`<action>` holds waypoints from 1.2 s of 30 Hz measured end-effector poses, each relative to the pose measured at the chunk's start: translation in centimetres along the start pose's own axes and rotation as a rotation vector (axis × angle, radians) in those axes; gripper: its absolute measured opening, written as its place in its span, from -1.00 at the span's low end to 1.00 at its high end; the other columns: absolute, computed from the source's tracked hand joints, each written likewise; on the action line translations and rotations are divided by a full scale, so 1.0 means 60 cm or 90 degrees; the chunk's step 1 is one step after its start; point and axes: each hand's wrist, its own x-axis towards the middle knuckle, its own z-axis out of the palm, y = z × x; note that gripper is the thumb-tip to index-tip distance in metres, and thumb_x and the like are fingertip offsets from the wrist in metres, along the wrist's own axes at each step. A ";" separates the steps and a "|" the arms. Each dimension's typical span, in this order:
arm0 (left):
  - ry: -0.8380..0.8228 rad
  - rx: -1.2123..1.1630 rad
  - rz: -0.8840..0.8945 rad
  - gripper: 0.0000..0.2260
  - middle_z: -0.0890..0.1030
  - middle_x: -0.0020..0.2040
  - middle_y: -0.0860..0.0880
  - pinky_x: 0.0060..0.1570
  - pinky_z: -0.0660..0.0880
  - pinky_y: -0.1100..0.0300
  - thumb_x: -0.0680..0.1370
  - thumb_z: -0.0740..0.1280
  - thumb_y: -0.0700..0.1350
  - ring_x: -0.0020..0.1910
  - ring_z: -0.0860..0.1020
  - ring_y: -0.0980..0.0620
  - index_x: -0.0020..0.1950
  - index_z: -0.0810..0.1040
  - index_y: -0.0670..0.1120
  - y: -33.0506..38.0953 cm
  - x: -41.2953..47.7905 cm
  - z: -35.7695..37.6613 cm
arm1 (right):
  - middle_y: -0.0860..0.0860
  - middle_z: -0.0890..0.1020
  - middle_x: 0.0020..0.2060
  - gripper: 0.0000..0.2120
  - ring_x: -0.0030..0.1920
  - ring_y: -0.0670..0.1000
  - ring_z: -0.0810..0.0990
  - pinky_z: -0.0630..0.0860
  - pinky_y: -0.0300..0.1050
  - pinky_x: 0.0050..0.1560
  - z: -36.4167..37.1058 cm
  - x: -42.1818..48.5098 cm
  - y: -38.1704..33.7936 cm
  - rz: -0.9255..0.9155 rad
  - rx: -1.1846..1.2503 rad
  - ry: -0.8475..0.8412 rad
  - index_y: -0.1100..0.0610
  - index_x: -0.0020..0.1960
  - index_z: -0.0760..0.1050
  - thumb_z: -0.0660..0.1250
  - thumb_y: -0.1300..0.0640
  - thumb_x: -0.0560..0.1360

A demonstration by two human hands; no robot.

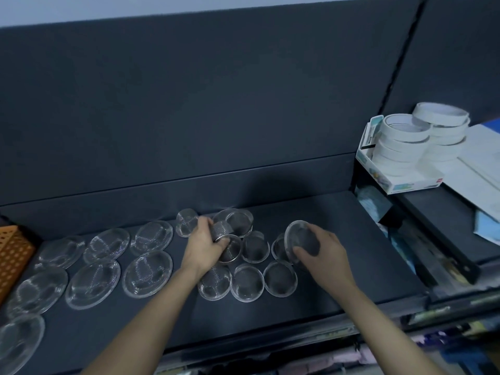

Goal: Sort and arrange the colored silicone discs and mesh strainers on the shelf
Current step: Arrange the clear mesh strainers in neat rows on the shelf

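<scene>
**Both hands holding mesh strainers over the dark shelf**

On the matte, dark grey shelf [311,293], wide shallow strainers [147,273] of fine wire mesh with broad flat rims lie in rows to the left. Smaller, deeper small strainers [246,282] cluster in the middle.

The left hand [203,247] reaches in palm down. Its grip is curled round a cup strainer [230,250] with a shiny metal rim.

The right hand [322,253] pinches a round strainer [299,236] tilted on edge, with the thumb at the lower rim and the fingers behind the mesh.

An orange perforated basket [13,258] sits at far left, and white tape rolls [405,136] are stacked at right.
</scene>
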 end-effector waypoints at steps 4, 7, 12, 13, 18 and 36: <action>-0.075 0.004 0.040 -0.47 0.51 0.17 -0.08 0.04 0.42 0.18 0.40 0.42 -0.12 0.09 0.50 -0.04 0.32 0.31 -0.08 0.015 0.011 0.018 | 0.02 0.47 0.23 -0.45 0.23 0.01 0.42 0.30 -0.25 0.19 0.010 -0.001 0.002 0.012 0.011 -0.006 0.04 0.36 0.39 0.44 0.11 0.40; -0.149 0.019 0.085 -0.32 0.43 0.29 -0.04 0.06 0.31 0.33 0.40 0.38 -0.16 0.13 0.43 0.07 0.47 0.19 -0.03 0.030 0.015 0.030 | 0.02 0.48 0.19 -0.46 0.18 -0.02 0.44 0.29 -0.29 0.14 0.012 0.006 0.003 0.013 0.012 -0.003 0.03 0.35 0.39 0.43 0.13 0.40; -0.187 0.032 0.122 -0.42 0.37 0.40 -0.07 0.24 0.26 0.26 0.48 0.28 -0.13 0.36 0.36 -0.01 0.49 0.22 -0.03 0.031 0.032 0.036 | -0.01 0.47 0.20 -0.44 0.21 -0.03 0.43 0.25 -0.33 0.15 0.017 0.026 0.007 0.024 0.006 0.005 0.03 0.37 0.38 0.44 0.09 0.40; -0.150 0.019 0.126 -0.49 0.42 0.38 -0.07 0.24 0.28 0.24 0.49 0.25 -0.13 0.33 0.39 -0.03 0.45 0.31 -0.06 0.028 0.038 0.034 | -0.01 0.47 0.20 -0.44 0.21 -0.03 0.43 0.25 -0.33 0.16 0.018 0.028 0.008 0.027 0.006 0.006 0.03 0.37 0.38 0.44 0.09 0.40; -0.033 0.105 0.076 -0.67 0.55 0.20 -0.18 0.20 0.36 0.11 0.49 0.29 -0.23 0.18 0.48 -0.16 0.26 0.50 -0.15 0.009 0.092 0.030 | -0.02 0.48 0.17 -0.44 0.20 -0.02 0.45 0.26 -0.34 0.15 0.022 0.040 0.011 0.035 0.008 0.015 0.02 0.36 0.39 0.44 0.10 0.40; 0.027 0.082 0.132 -0.46 0.52 0.20 -0.08 0.26 0.35 0.10 0.32 0.53 -0.10 0.22 0.43 -0.10 0.28 0.51 -0.07 0.001 0.103 -0.006 | -0.10 0.47 0.04 -0.47 0.17 0.00 0.46 0.28 -0.31 0.15 0.033 0.042 -0.006 0.025 -0.002 0.043 0.05 0.33 0.43 0.46 0.12 0.38</action>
